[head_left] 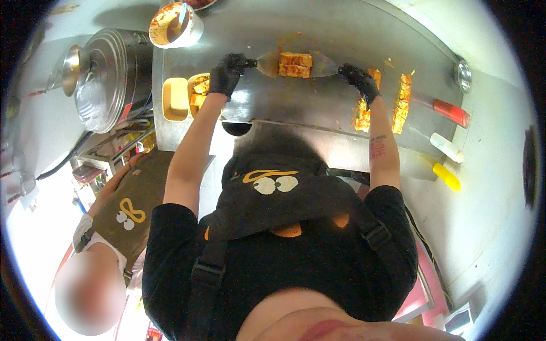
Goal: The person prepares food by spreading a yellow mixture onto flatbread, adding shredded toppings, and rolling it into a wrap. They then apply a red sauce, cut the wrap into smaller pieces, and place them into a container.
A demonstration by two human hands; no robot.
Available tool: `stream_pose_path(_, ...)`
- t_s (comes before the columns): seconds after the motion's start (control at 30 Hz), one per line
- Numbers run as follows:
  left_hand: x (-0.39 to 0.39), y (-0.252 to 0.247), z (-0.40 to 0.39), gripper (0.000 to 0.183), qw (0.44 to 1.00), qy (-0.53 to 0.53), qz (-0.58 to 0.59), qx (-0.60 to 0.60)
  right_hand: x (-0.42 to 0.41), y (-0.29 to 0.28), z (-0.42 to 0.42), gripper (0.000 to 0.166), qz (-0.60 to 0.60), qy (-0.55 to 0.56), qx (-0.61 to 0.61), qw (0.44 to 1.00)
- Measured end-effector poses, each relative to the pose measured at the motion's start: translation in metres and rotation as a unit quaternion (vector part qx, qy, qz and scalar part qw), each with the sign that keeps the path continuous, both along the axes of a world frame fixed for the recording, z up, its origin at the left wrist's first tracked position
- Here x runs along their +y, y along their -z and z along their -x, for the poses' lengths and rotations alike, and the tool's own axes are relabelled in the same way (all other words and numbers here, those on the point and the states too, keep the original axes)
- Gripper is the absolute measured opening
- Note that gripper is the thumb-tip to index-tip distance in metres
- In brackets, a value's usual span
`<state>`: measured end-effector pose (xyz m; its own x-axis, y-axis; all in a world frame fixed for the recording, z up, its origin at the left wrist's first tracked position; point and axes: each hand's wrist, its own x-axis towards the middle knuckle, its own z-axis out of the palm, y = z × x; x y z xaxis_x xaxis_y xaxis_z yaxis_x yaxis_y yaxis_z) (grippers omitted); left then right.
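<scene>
In a black glove, my left hand point(227, 76) grips the dark handle of a metal spatula point(267, 65). My right hand point(361, 81), gloved likewise, holds a second spatula point(324, 65) from the other side. Between the two blades lies a sauced, browned slab of food point(295, 65), cut lengthwise into two strips, on the steel griddle point(294, 100). The blades meet its left and right sides; whether they reach under it I cannot tell. A cut strip of similar food point(362, 116) lies partly hidden beneath my right forearm, and another strip point(401, 104) sits farther right.
Left of the griddle's middle stand a tan takeaway box point(175, 100) and a filled one point(197, 102). A sauce-stained white tub point(174, 27) is at the back. Red point(452, 113), white point(446, 147) and yellow point(446, 176) bottles line the right. A co-worker's apron point(128, 204) is close at left.
</scene>
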<state>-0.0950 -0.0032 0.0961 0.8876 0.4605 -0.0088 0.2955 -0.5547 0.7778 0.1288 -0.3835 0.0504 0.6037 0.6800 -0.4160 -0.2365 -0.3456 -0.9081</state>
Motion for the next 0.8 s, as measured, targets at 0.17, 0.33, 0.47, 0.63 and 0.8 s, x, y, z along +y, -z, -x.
stream_pose_path(0.17, 0.004, 0.020, -0.012, 0.018, 0.994, -0.018, 0.085, 0.073, 0.049, 0.020, 0.023, 0.031, -0.017, 0.004, 0.082, 0.997)
stream_pose_path(0.33, 0.006, -0.005, -0.016, 0.022, 0.996, 0.005, 0.057, 0.066, 0.074, 0.010, 0.045, 0.031, -0.005, 0.054, 0.162, 0.985)
stream_pose_path(0.47, 0.028, -0.014, 0.002, 0.024, 0.995, 0.032, -0.031, 0.085, 0.092, -0.008, 0.061, 0.029, -0.046, 0.064, 0.196, 0.977)
stream_pose_path(0.63, 0.056, -0.085, 0.051, 0.020, 0.998, -0.028, 0.020, 0.053, 0.137, -0.012, 0.090, 0.034, -0.074, 0.002, 0.209, 0.975)
stream_pose_path(0.8, 0.093, -0.110, 0.142, 0.017, 0.986, -0.092, -0.076, 0.115, 0.202, -0.020, 0.147, 0.034, -0.122, -0.026, 0.276, 0.953)
